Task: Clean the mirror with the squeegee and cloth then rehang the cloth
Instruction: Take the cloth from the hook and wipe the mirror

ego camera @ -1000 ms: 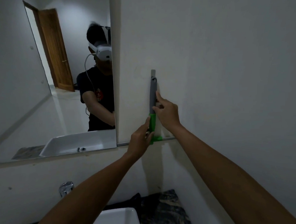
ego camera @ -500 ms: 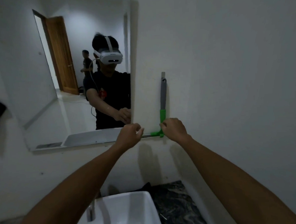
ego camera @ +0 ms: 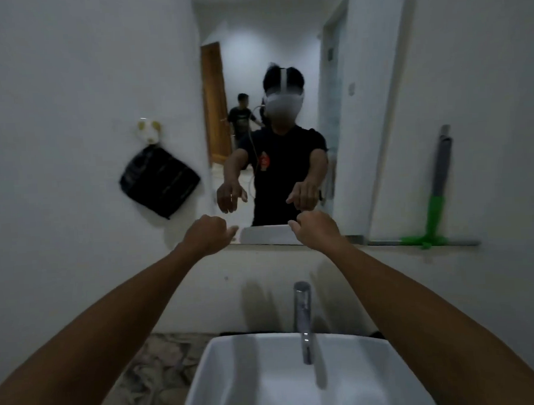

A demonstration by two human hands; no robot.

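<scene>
The wall mirror (ego camera: 283,62) hangs straight ahead above the sink. The squeegee (ego camera: 435,199), grey handle over a green neck, stands upright against the wall right of the mirror with its blade along the narrow ledge. A dark cloth (ego camera: 159,183) hangs from a hook (ego camera: 149,131) on the wall left of the mirror. My left hand (ego camera: 208,236) and my right hand (ego camera: 318,230) are held out below the mirror's lower edge, fingers loosely curled, holding nothing. Neither hand touches the squeegee or the cloth.
A white basin (ego camera: 247,373) with a chrome tap (ego camera: 302,318) sits directly below my arms on a patterned stone counter (ego camera: 153,366). The mirror reflects a person wearing a headset, a second person behind, and a wooden door.
Both hands have left the squeegee, which stays standing on the ledge. My view has swung left to face the mirror, bringing the hanging cloth into sight.
</scene>
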